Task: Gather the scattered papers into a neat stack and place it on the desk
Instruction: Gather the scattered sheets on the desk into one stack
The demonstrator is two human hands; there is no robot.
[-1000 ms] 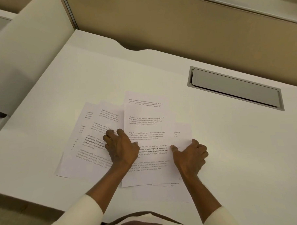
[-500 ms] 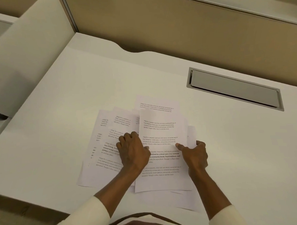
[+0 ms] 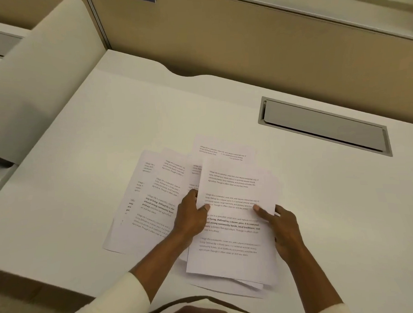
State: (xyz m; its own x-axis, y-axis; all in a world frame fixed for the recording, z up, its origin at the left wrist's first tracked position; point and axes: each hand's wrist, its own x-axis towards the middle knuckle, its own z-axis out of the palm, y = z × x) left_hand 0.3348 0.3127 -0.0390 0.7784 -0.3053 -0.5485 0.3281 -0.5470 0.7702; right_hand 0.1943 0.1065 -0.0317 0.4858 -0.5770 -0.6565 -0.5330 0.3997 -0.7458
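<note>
Several printed white papers lie overlapping on the white desk (image 3: 86, 147). A partly gathered bunch of papers (image 3: 235, 240) sits in front of me, its top sheet lifted slightly. My left hand (image 3: 191, 216) pinches the bunch's left edge, thumb on top. On the right edge, my right hand (image 3: 282, 226) grips it the same way, thumb on the text. Two or three more sheets (image 3: 150, 201) fan out to the left, partly under my left hand. Another sheet (image 3: 224, 148) pokes out behind the bunch.
A grey cable-tray flap (image 3: 322, 125) is set into the desk at the back right. A tan partition wall (image 3: 243, 43) runs along the back. A cream side panel (image 3: 36, 81) rises at the left. The desk's front edge lies just below the papers.
Both hands went from pressing flat on the sheets to gripping the bunch's side edges. The right-hand sheets have been drawn together and the top sheet slid over them.
</note>
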